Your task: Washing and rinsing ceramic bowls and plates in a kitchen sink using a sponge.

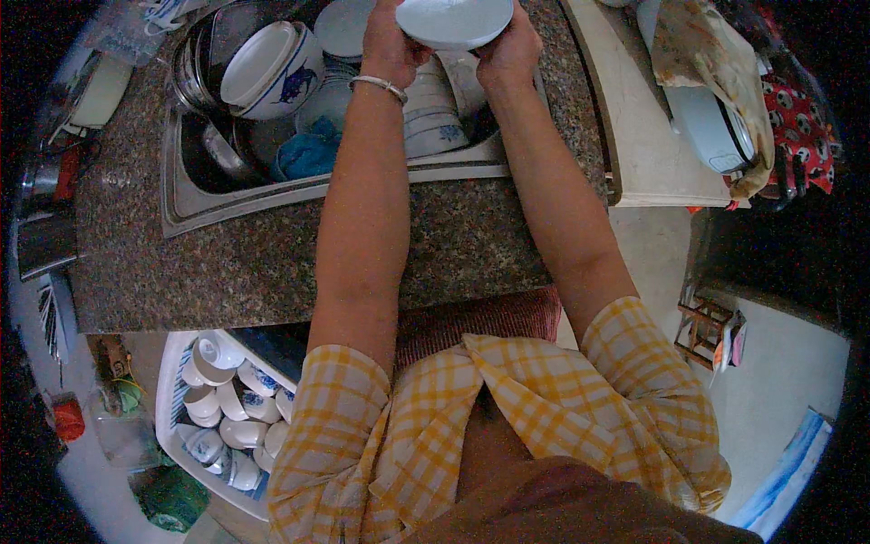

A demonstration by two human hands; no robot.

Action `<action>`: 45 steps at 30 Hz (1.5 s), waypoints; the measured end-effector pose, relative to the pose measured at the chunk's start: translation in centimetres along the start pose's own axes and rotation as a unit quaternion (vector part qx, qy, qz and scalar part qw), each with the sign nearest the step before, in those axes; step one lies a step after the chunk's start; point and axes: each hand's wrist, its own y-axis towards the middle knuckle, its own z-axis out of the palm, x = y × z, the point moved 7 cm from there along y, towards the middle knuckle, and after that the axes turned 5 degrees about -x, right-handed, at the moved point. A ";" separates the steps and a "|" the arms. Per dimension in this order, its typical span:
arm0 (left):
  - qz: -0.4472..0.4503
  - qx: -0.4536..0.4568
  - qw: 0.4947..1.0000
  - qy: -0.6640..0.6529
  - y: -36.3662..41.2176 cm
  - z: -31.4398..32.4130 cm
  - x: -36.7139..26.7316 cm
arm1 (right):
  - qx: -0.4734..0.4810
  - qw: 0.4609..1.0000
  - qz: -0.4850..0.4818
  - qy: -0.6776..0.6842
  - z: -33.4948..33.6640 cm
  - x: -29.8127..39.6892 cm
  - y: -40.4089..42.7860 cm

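Note:
A white bowl (454,24) is held at the top of the view, above the metal sink (204,204). My left hand (393,47) grips its left rim and my right hand (513,44) its right rim. Under them, a row of nested white bowls (428,112) with blue patterns lies tilted in the sink. To the left of my forearm sit a wet blue cloth (309,153) and a large white bowl (272,71) with a blue motif. More white dishes (345,27) are stacked behind my left hand.
The speckled stone counter (204,279) surrounds the sink. Several metal pans (187,75) crowd its left side. Below the counter, a white basket (163,408) holds many small bowls (241,435). At right, a pale board (652,163) stands near a cloth-draped white container (710,132).

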 end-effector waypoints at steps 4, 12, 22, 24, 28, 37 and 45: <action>0.039 -0.007 0.998 -0.042 0.1 0.4 -0.2 | 0.011 1.000 -0.004 -0.005 0.0 0.1 0.0; 0.008 0.036 0.999 0.027 0.7 -0.5 0.2 | 0.003 1.000 -0.002 -0.009 0.1 0.0 0.0; 0.007 -0.025 0.998 -0.054 0.5 -0.2 0.3 | 0.002 1.000 0.003 -0.016 0.0 -0.1 -0.1; 0.006 0.010 1.000 -0.019 0.4 -0.1 0.2 | 0.001 1.000 0.001 -0.009 -0.2 -0.2 0.2; 0.016 0.005 1.000 -0.022 0.2 0.3 0.1 | -0.001 1.000 -0.002 0.006 -0.5 -0.4 0.6; 0.020 -0.007 1.000 0.022 -0.3 0.0 -0.2 | -0.015 1.000 0.020 0.015 -0.4 -0.6 0.6; 0.016 -0.029 0.999 0.016 -0.4 0.1 -0.1 | -0.012 0.999 0.037 0.006 0.1 -0.4 0.1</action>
